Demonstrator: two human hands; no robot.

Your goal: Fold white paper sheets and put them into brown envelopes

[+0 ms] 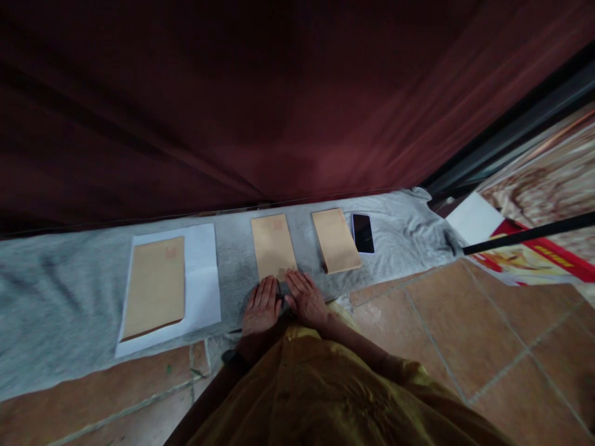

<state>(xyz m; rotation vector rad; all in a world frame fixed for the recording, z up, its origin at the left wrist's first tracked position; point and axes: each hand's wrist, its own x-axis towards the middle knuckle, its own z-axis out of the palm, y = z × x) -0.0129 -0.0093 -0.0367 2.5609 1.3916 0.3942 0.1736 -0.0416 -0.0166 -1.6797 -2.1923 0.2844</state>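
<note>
My left hand (pixel 262 306) and my right hand (pixel 307 298) lie side by side, fingers stretched out, at the near edge of a brown paper envelope (pixel 274 241). The fingertips touch its lower end, and part of that end is hidden under them. To the right lies another brown envelope (pixel 336 240), its near edge slightly raised. On the left, a thicker-looking stack of brown envelopes or a single one (pixel 155 285) rests on a sheet of white paper (pixel 202 279). A faint reddish print shows at the top right of each.
A grey cloth (pixel 69 291) covers the long narrow surface. A phone (pixel 363 233) lies by the right envelope. Behind hangs a dark red curtain (pixel 279 111). A red and yellow printed packaging (pixel 534 257) and a dark bar (pixel 530 232) are at right, over floor tiles (pixel 446 322).
</note>
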